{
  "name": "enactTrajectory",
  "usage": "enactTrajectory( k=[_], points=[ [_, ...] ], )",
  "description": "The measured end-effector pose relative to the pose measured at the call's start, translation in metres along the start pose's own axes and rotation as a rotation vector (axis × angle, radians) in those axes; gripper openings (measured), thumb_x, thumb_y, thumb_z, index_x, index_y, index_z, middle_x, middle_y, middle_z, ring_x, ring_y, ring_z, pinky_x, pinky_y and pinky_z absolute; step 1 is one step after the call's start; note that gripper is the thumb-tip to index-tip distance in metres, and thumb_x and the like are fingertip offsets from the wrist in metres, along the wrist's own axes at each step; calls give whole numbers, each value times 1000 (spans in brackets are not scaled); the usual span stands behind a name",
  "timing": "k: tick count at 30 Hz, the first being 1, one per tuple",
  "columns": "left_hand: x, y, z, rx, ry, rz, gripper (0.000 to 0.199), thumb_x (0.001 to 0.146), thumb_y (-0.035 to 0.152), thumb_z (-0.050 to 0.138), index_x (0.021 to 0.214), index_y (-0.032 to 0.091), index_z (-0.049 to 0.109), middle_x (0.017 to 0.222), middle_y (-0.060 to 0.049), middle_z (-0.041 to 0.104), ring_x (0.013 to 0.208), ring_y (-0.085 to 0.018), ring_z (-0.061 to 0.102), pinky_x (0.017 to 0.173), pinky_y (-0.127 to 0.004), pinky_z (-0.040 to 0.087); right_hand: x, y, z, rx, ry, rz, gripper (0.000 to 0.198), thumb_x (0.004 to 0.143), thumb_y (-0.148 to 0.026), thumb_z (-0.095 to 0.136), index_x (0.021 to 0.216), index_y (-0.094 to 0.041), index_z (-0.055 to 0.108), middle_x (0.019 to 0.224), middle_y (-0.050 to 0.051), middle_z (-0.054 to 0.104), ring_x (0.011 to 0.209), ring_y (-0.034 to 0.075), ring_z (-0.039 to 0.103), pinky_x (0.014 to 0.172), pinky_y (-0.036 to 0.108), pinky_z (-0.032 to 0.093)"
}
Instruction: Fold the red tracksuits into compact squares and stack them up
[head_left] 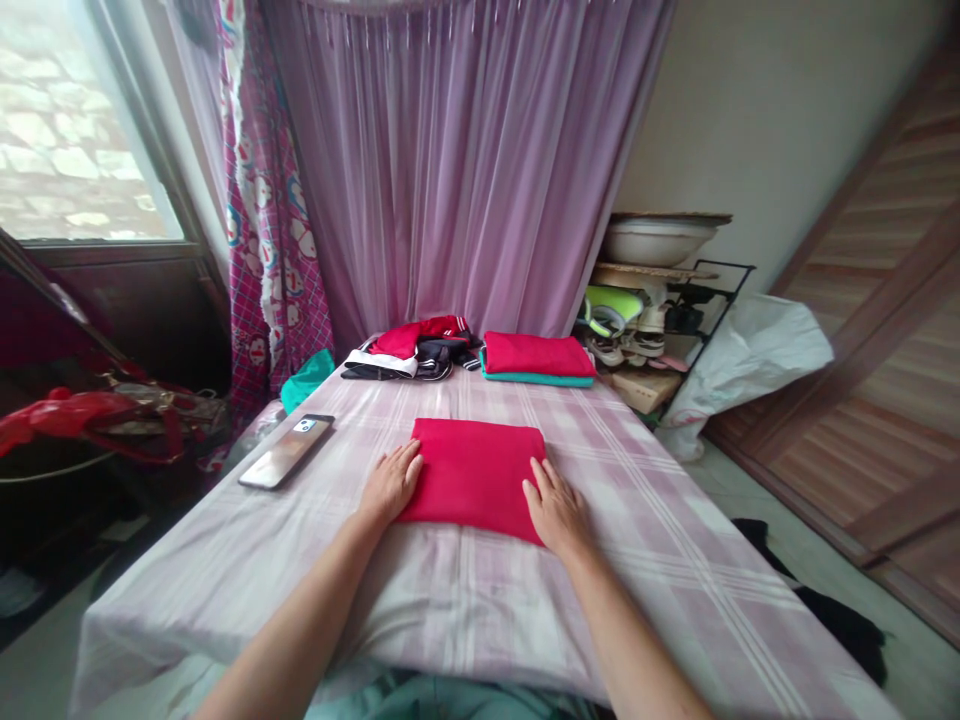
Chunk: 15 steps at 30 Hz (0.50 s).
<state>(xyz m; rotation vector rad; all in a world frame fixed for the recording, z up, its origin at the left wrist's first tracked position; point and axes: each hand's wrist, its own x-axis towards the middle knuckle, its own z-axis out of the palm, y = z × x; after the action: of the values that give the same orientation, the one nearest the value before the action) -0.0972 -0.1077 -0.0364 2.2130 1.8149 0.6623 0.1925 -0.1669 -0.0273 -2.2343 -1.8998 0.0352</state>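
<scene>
**Pressing a folded red cloth flat: where the fold could slip**

Resting on the checked tabletop (637, 520), the folded red cloth (474, 478) lies near the middle, square and flat. Head view, the only one: both hands lie open, palms down, fingers together, gripping nothing. The left hand (391, 482) touches the cloth's left edge and the right hand (556, 512) covers its near right corner.

The risk I judge greatest is the fold opening. If either hand drags sideways instead of lifting straight, the top layer could slide off the lower ones and the near right corner could curl. The table covering itself looks loose, so a push could wrinkle it and carry the cloth askew.

A phone (287, 450) lies to the left, near the tabletop's edge; a wide sweep of the left arm could knock it off. At the far end, a folded red and teal stack (535, 358) sits just beside a loose heap of clothes (412, 352), well apart from the hands.
</scene>
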Motion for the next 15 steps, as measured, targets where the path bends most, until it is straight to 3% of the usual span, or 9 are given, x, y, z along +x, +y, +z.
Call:
enactTrajectory(
  k=[3,6,8,12,15],
  points=[
    [-1,-15,-18,128,79,-123,49,100,34,30,136,18,59,141,-11,61,134,-26,52,116,-46,32,1,1,4,1,22,2,55,102,-37,29,155,-26,37,160,7,37,143,19,40,113,39,32],
    [-2,-47,-48,324,235,-266,48,98,34,35,136,17,59,148,-13,54,140,-31,44,116,-50,29,3,2,6,16,40,-9,55,101,-38,30,154,-25,39,159,8,39,141,19,42,112,38,33],
    [-3,-72,-70,425,269,-374,51,95,38,38,137,17,57,150,-16,51,140,-35,41,114,-54,28,4,2,7,26,46,-7,55,101,-38,30,154,-25,39,159,8,40,141,19,42,112,39,34],
    [-1,-110,-101,454,136,-628,64,91,51,38,135,8,56,143,-26,54,131,-43,48,107,-57,33,4,2,6,41,36,4,55,100,-38,30,153,-25,39,159,8,40,143,19,40,112,40,34],
    [2,-120,-111,437,31,-666,71,89,60,36,135,10,56,136,-27,58,125,-43,53,101,-55,39,4,1,4,50,19,6,56,100,-38,30,153,-24,39,159,7,38,143,19,40,112,41,34]
  ],
)
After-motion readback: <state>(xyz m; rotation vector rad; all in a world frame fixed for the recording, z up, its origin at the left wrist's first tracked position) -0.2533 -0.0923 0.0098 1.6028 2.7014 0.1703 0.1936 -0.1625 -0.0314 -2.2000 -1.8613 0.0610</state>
